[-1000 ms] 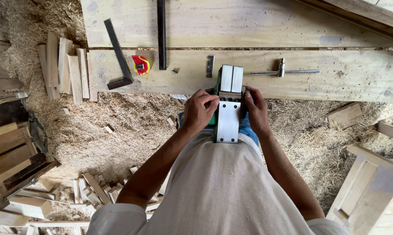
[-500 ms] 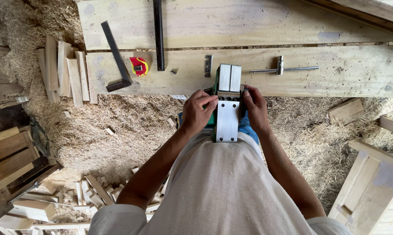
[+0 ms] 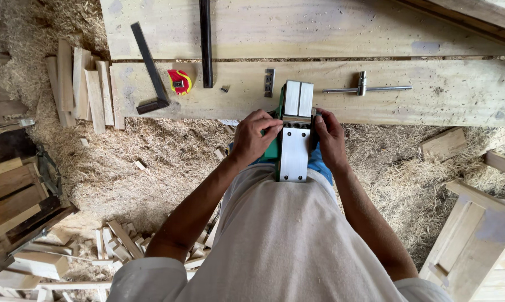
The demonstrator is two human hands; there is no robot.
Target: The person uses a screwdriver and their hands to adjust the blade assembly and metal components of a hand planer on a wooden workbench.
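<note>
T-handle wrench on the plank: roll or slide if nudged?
T-handle wrench looks like rigid steel, probably heavy for its size. Its crossbar lies flat on the plank, so it would likely slide or pivot rather than roll. Rough wood should limit slipping.

Between the left hand and the right hand: an electric planer, sole plates of bare, smooth, dull-bright metal, body of green plastic at the edges. Just beyond the hands: a workbench plank of pale, unfinished wood, matt, marked and scuffed. On it, beyond the right hand: a T-handle wrench of smooth grey metal with a slight sheen. Beyond the left hand: a try square of dark matt metal, and a tape measure cased in glossy red and yellow plastic. Below the left hand: wood shavings, coarse, fibrous, straw-coloured.
</note>
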